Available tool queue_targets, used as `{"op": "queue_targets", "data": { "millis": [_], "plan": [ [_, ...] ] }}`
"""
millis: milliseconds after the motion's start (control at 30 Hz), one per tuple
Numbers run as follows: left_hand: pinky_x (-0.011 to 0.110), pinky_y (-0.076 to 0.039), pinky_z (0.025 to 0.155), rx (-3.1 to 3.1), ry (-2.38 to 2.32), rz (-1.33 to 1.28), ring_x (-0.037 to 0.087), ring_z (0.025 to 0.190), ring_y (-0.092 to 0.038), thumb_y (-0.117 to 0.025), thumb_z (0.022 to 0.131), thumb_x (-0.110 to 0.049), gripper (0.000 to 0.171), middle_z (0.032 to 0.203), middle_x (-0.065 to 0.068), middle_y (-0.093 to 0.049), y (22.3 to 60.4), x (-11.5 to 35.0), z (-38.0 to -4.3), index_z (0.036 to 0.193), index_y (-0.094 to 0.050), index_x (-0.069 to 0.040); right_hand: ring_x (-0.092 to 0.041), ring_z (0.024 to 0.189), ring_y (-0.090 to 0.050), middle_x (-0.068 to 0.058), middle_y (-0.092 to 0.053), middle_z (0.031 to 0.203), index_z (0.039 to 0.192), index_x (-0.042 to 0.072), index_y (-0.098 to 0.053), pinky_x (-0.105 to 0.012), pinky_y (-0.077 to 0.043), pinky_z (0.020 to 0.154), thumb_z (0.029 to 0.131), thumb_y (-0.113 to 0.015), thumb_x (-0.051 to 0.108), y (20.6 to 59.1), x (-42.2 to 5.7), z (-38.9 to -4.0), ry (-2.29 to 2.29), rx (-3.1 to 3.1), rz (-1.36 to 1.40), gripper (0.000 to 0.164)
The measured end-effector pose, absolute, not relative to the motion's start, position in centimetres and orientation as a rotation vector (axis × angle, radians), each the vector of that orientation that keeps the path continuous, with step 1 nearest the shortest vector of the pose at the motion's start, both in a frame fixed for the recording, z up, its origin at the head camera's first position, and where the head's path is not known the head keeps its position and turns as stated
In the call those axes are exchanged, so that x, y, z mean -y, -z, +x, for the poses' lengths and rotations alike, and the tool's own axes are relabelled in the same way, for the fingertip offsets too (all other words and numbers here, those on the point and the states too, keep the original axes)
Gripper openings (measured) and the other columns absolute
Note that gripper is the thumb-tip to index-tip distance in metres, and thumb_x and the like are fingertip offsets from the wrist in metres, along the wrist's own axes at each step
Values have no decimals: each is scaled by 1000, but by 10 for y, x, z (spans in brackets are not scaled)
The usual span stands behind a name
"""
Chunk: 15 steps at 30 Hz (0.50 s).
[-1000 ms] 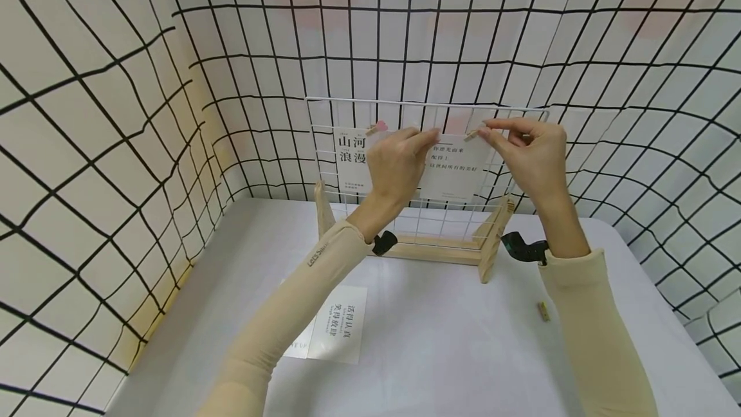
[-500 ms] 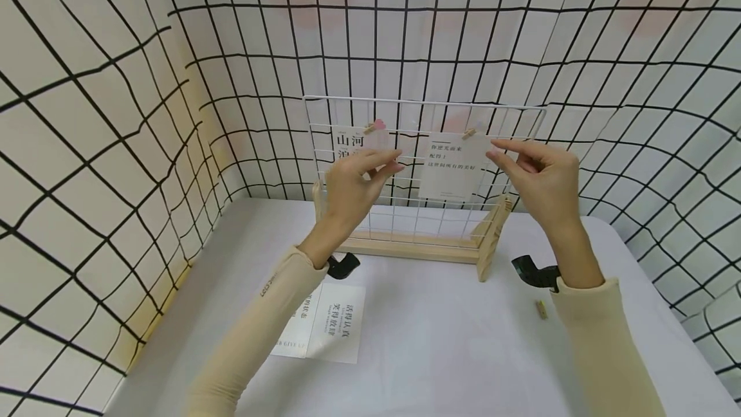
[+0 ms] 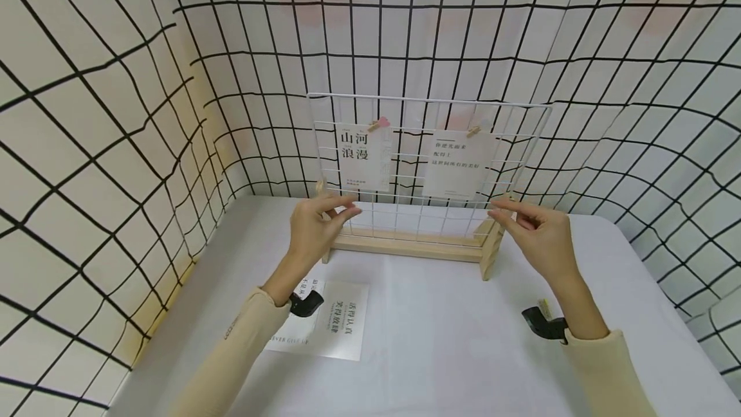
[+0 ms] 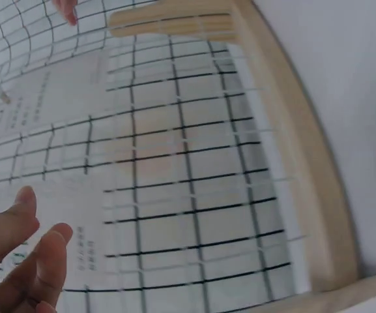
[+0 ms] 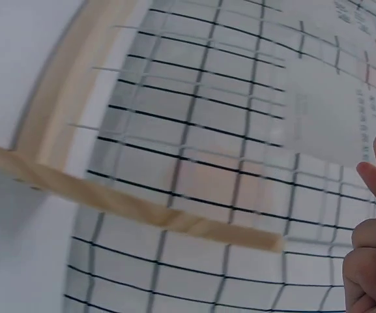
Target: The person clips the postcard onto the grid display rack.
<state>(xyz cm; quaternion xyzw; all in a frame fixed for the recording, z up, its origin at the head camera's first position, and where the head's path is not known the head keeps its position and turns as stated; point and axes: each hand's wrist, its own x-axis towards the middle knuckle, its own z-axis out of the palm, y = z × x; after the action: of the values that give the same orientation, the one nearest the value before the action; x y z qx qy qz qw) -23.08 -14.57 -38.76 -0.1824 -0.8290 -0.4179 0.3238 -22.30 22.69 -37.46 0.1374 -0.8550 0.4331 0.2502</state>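
A white wire grid rack [image 3: 428,100] stands on a wooden base [image 3: 405,248]. On its left side a printed card [image 3: 367,169] hangs from a small clothespin [image 3: 375,125] with a pink heart. A second printed card [image 3: 454,179] hangs on the right, held at the top by another clothespin [image 3: 474,130]. My left hand [image 3: 312,227] is in front of the rack's lower left, thumb and forefinger apart, holding nothing. Near the lower right wooden foot, my right hand [image 3: 541,233] has loosely bent fingers and nothing between them. The hanging right card also shows in the right wrist view.
Two overlapping printed cards [image 3: 344,324] lie on the white table [image 3: 440,333], partly covered by the left wrist. A small yellowish clothespin [image 3: 545,307] lies close to the right wrist. White cloth with a black grid pattern [image 3: 393,31] surrounds the table's back and sides.
My right hand has let go of the right clothespin and come down. My left hand has moved down and left from between the cards, uncovering the left card.
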Motion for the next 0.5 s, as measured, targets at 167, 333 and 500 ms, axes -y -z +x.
{"op": "queue_targets", "data": {
  "millis": [167, 333, 500],
  "plan": [
    [19, -37, 49, 2395, 1155, -315, 13, 57, -60, -87, 84, -18, 16, 99, 9, -81, 412, 163, -221, 96, -84, -8, 1, 48, -24, 10, -29, 57, 111, 4, -80, -27, -23, 40, 91, -81, 21, 403, -246, -213, -1218, 2469, 244, 26],
    [20, -35, 46, 2624, 1160, -259, 8, 54, -48, -86, 84, -16, 20, 103, 14, -79, 434, 183, -216, 99, -82, -3, -2, 50, -27, 10, -35, 60, 113, 5, -79, -28, -26, 41, 94, -78, 34, 426, -269, -204, -1153, 2633, 105, 34],
    [23, -40, 53, 2843, 1150, -182, 11, 61, -51, -88, 82, -15, 24, 102, 12, -77, 451, 200, -214, 102, -82, -3, -7, 56, -33, 7, -37, 60, 117, 5, -78, -30, -29, 47, 95, -74, 43, 441, -291, -198, -1077, 2814, -28, 44]
  ]
}}
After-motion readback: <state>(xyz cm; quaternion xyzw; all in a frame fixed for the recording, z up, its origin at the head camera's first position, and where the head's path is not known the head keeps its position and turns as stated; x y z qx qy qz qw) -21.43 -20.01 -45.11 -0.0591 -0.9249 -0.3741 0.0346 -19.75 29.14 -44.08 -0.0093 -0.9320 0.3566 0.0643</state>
